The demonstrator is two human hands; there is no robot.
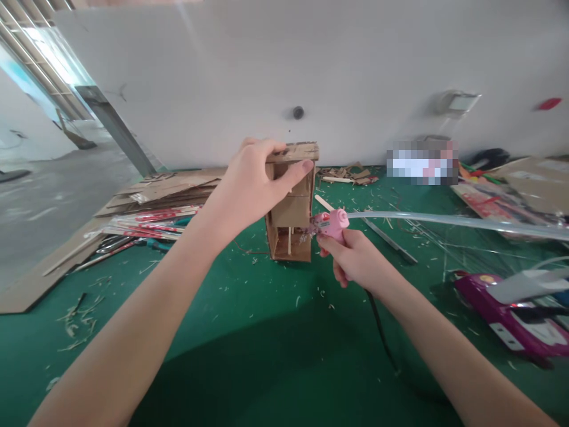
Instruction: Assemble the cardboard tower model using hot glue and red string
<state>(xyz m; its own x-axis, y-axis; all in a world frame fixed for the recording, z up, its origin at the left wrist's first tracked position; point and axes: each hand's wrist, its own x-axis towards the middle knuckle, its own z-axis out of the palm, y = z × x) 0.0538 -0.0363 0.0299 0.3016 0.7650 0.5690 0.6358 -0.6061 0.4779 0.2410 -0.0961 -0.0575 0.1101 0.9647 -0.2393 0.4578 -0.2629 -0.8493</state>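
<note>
A small cardboard box (291, 210) with an open front stands upright on the green table, a thin stick inside its lower part. My left hand (262, 175) grips the top of this box, thumb across its front and fingers behind. In my right hand (349, 255) is a pink hot glue gun (333, 225), a long clear glue stick (427, 218) running out of its back to the right. The gun's nozzle end, crusted with strands, is at the box's right side near the lower opening; whether it touches cannot be made out.
Flat cardboard pieces (169, 193) and red-and-white wrapped sticks (146, 222) lie at left. A metal ruler-like strip (391, 240) lies behind my right hand. At right sits a purple power strip (498, 314) with plugs. Scraps (351, 174) lie near the white wall (311, 71).
</note>
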